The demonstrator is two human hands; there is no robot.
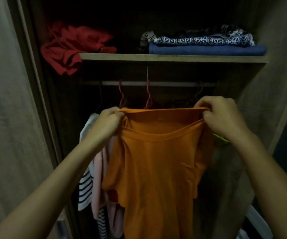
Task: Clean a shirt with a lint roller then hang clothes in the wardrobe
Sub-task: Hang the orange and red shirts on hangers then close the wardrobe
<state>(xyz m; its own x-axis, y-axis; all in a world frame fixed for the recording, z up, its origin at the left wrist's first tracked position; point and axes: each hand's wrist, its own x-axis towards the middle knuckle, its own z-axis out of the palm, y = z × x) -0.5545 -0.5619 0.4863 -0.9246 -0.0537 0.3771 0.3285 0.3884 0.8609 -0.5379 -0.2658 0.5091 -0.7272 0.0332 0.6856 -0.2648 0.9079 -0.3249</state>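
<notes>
Both bare hands are raised in front of an open brown wooden wardrobe (253, 94); the left hand (109, 120) pinches the left end of the neckline of an orange cotton T-shirt (158, 163), fingers curled into the fabric; the right hand (220, 116) grips the right end of the same neckline, fingers curled over the collar's rim, stretching the opening wide; the shirt hangs down from the two grips in front of the wardrobe's lower compartment, and its hem is cut off by the bottom edge of the view.

Behind the collar runs a pale metal hanging rail (156, 83); two pink wire hangers (148, 99) hook over it, their lower parts hidden by the shirt; a thin yellowish hanger hook (199, 93) near the right hand is hard to make out in the dark.

To the left of the shirt hang a navy-and-white striped garment (86, 188) and a pale pink garment (98, 171), both partly covered by the left forearm and the shirt; a bright green sliver (222, 138) shows beside the right wrist, too small to identify.

On the wooden shelf (156, 57) above lie a crumpled red garment (74, 47), spilling over the shelf's left end, and a folded blue cloth (206, 50) under a navy-and-white patterned cloth (201, 39); the space above them is lost in shadow.
</notes>
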